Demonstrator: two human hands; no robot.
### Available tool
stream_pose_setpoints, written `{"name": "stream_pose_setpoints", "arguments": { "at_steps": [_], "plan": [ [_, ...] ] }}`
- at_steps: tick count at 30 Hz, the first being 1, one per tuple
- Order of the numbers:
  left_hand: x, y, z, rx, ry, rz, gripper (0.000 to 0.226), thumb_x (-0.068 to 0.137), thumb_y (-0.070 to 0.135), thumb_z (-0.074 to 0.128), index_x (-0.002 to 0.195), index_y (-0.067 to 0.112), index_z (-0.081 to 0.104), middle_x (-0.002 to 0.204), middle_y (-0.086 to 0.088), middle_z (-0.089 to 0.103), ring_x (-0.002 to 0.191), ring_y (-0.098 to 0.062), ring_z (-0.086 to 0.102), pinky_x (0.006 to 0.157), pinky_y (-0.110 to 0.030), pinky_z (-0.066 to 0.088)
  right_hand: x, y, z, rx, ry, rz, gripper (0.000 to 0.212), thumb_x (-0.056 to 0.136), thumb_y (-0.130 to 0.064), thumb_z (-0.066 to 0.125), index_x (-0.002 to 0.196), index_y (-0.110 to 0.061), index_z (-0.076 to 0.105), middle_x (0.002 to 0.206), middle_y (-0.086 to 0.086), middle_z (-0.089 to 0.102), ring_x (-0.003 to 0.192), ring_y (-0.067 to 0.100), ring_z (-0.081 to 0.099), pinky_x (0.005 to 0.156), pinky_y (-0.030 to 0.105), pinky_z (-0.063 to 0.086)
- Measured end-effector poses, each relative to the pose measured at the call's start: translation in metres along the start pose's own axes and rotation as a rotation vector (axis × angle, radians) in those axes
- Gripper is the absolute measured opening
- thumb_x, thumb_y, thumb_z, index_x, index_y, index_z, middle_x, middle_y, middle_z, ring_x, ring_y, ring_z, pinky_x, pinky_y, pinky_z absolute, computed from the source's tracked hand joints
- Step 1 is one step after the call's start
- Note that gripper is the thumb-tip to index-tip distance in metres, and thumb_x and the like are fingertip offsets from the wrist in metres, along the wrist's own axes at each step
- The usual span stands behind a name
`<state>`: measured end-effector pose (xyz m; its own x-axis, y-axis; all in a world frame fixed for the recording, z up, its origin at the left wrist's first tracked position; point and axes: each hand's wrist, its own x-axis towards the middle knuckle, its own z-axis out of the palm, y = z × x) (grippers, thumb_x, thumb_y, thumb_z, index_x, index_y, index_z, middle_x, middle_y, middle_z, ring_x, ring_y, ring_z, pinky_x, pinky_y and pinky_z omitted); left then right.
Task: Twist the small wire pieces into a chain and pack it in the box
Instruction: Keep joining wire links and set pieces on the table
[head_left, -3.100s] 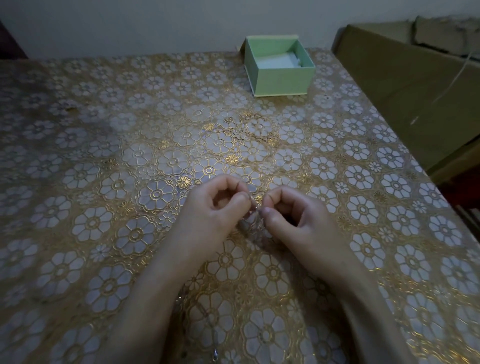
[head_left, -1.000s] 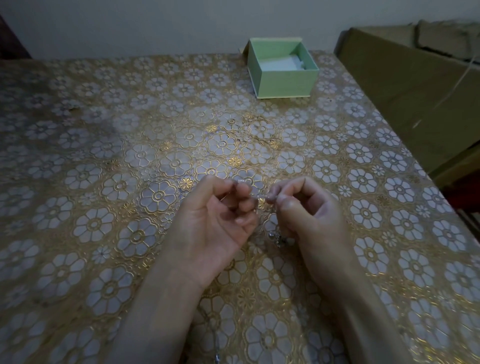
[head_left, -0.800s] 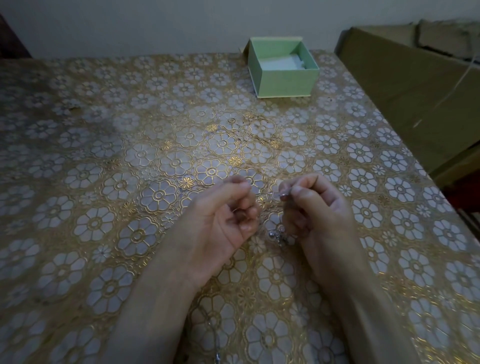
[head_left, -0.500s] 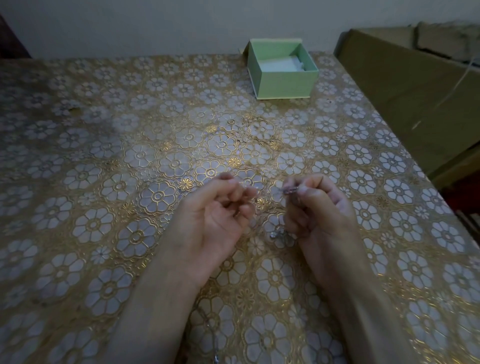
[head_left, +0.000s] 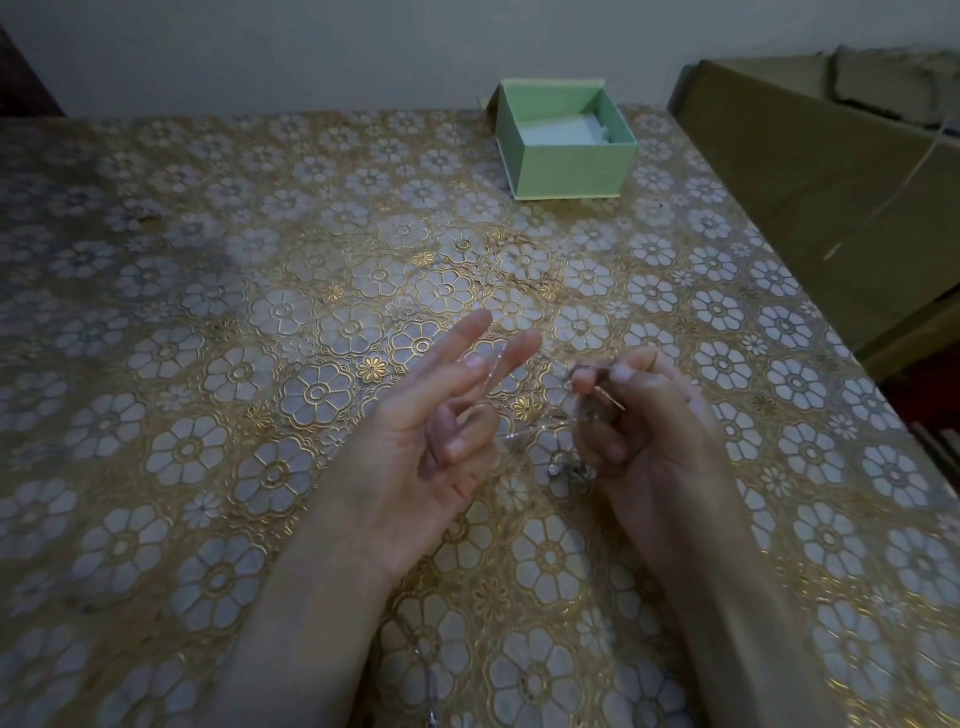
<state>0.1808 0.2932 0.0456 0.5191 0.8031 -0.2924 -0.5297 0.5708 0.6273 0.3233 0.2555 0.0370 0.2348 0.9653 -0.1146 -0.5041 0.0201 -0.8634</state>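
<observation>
Dim, murky light with a cool grey cast. Gold patterning on the tablecloth (head_left: 322, 291) glints softly mid-table. Both hands look slightly smeared by motion. Wide-angle bending curves the frame's edges; corners darken.

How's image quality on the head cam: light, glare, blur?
Head view: dim and grainy overall; gold print on the tablecloth throws glare mid-table; left hand slightly motion-blurred; the wire pinched by the right hand is thin and hard to resolve; wide-angle bending at the edges; box fairly sharp.
</observation>
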Motion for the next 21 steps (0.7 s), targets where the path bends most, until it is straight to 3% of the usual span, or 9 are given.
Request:
{"name": "stream_pose_setpoints", "arguments": {
  "at_steps": [3,5,9,11,14,17,21],
  "plan": [
    [0.0,0.003,-0.003,0.008,0.007,0.042,0.036,0.069,0.014,0.062,0.105,0.017,0.063,0.088,0.003,0.069,0.036,-0.002,0.033,0.035,-0.011,0.026,0.0,0.001,-0.001,-0.097,0.043,-0.065,0.008,0.077,-0.016,0.05,0.071,-0.019,0.046,0.058,-0.001,0.061,0.05,0.008,0.044,0.046,0.016,0.032],
    [0.0,0.006,-0.004,-0.015,0.045,0.072,0.024,0.073,0.012,0.062,0.096,0.018,0.064,0.073,0.005,0.063,0.041,-0.003,0.037,0.043,-0.013,0.034,0.001,0.003,-0.003,-0.112,0.065,-0.098,0.005,0.079,-0.017,0.049,0.074,-0.017,0.046,0.056,0.0,0.062,0.064,0.012,0.059,0.052,0.018,0.042],
    [0.0,0.012,-0.008,0.013,0.157,0.145,0.018,0.074,0.016,0.053,0.09,0.018,0.06,0.062,0.007,0.056,0.052,-0.006,0.05,0.078,-0.027,0.042,0.003,0.001,-0.004,-0.029,0.104,-0.109,0.012,0.088,-0.009,0.049,0.078,-0.014,0.044,0.055,0.001,0.062,0.084,0.017,0.067,0.074,0.026,0.053],
    [-0.001,0.015,-0.009,0.088,0.19,0.191,0.018,0.073,0.016,0.053,0.09,0.017,0.06,0.059,0.006,0.056,0.052,-0.007,0.053,0.086,-0.032,0.045,0.003,-0.001,-0.005,-0.009,0.134,-0.111,0.016,0.093,-0.007,0.045,0.078,-0.014,0.044,0.053,0.0,0.059,0.088,0.016,0.066,0.082,0.028,0.052],
    [-0.003,0.018,-0.01,0.104,0.201,0.236,0.017,0.073,0.015,0.053,0.088,0.017,0.06,0.061,0.006,0.057,0.047,-0.004,0.05,0.068,-0.024,0.056,0.004,-0.004,-0.008,0.004,0.179,-0.103,0.019,0.095,-0.005,0.038,0.08,-0.014,0.043,0.051,-0.001,0.056,0.083,0.012,0.066,0.081,0.027,0.052],
    [-0.004,0.021,-0.011,0.141,0.221,0.288,0.02,0.072,0.014,0.053,0.089,0.019,0.061,0.069,0.006,0.061,0.047,-0.003,0.045,0.045,-0.015,0.044,0.007,-0.006,-0.01,0.063,0.202,-0.086,0.019,0.095,-0.005,0.038,0.079,-0.015,0.043,0.054,-0.001,0.058,0.068,0.011,0.063,0.074,0.025,0.053],
    [-0.005,0.024,-0.015,0.235,0.247,0.339,0.019,0.073,0.013,0.054,0.089,0.019,0.063,0.078,0.004,0.065,0.051,-0.005,0.046,0.038,-0.014,0.032,0.011,-0.007,-0.011,0.257,0.213,-0.036,0.023,0.094,-0.007,0.037,0.074,-0.016,0.043,0.052,-0.002,0.054,0.054,0.012,0.058,0.059,0.021,0.052]
  ]
}}
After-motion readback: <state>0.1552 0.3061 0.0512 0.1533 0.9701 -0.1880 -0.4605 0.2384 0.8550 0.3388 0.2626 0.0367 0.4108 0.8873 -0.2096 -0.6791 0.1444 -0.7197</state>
